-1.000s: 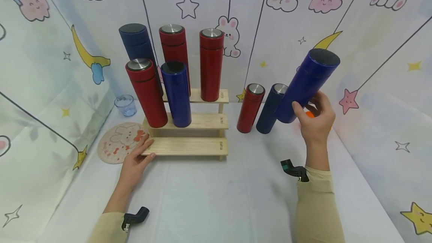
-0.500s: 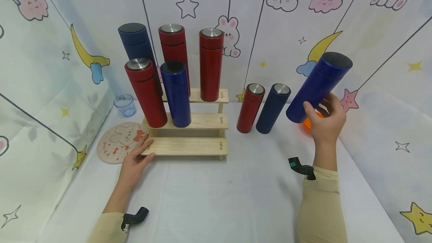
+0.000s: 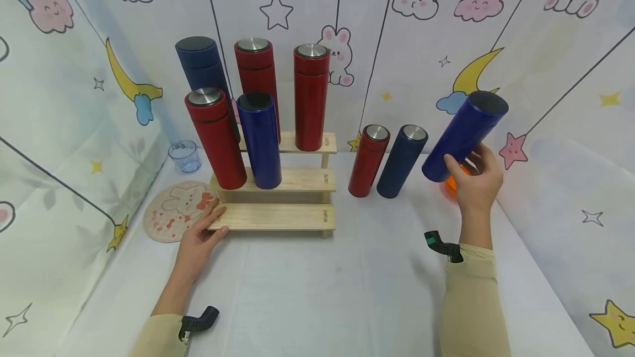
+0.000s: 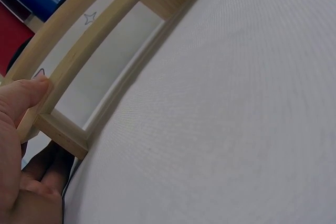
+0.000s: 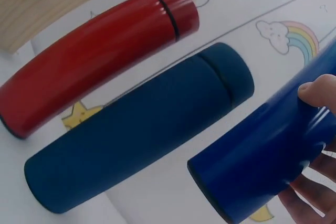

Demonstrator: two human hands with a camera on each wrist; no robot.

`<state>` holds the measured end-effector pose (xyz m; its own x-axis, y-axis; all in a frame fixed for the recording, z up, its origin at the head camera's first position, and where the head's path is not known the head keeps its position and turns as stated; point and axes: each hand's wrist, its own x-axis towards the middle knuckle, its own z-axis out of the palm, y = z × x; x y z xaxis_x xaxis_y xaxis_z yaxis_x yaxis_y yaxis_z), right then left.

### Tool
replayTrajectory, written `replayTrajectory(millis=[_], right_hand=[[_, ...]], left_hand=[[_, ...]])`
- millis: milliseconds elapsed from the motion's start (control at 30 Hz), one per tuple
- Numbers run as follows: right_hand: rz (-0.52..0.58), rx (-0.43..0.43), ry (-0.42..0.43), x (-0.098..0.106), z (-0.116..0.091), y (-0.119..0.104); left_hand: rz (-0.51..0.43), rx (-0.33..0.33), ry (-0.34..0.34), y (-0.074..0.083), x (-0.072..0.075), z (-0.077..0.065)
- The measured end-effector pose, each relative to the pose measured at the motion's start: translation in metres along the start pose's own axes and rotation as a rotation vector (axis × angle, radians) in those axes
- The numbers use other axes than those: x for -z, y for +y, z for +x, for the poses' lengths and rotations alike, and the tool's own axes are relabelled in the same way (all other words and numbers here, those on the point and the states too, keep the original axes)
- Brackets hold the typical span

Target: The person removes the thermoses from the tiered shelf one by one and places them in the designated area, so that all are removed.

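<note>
My right hand (image 3: pixel 477 182) holds a glossy blue thermos flask (image 3: pixel 458 142) in the air at the right, its dark top leaning right. The right wrist view shows thumb and fingers around the same blue flask (image 5: pixel 262 156). A red flask (image 3: pixel 369 161) and a dark blue flask (image 3: pixel 402 162) stand on the table to its left. My left hand (image 3: pixel 197 240) grips the left end of the three-step wooden rack (image 3: pixel 278 217). In the left wrist view the thumb (image 4: pixel 26 95) lies on the bottom shelf's edge, with other fingers around the rack's end.
The rack's middle step bears a red flask (image 3: pixel 218 142) and a blue one (image 3: pixel 260 142); several taller-standing flasks are on the top step. A clear cup (image 3: pixel 184 156) and a round bunny mat (image 3: pixel 173 219) lie left. Something orange (image 3: pixel 450 186) sits behind the right hand.
The right hand carried the blue flask rightward, away from the standing dark blue flask, then slightly back left while its top dipped lower. The left hand stays on the rack.
</note>
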<state>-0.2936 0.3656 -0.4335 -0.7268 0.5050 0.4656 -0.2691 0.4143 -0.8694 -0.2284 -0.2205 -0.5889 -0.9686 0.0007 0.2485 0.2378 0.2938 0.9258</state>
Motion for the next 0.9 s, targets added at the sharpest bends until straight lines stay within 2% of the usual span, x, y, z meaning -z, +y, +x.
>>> replayTrajectory(millis=[333, 667, 900], right_hand=[[-0.078, -0.080, -0.030, -0.003, 0.002, 0.025], [-0.032, -0.169, -0.055, -0.008, 0.003, 0.066], [-0.054, -0.198, -0.088, -0.011, 0.001, 0.078]], left_hand=[[-0.010, 0.002, -0.004, 0.001, 0.000, 0.000], [-0.008, 0.011, 0.002, 0.003, 0.000, 0.001], [-0.030, 0.018, -0.004, 0.001, 0.000, 0.001]])
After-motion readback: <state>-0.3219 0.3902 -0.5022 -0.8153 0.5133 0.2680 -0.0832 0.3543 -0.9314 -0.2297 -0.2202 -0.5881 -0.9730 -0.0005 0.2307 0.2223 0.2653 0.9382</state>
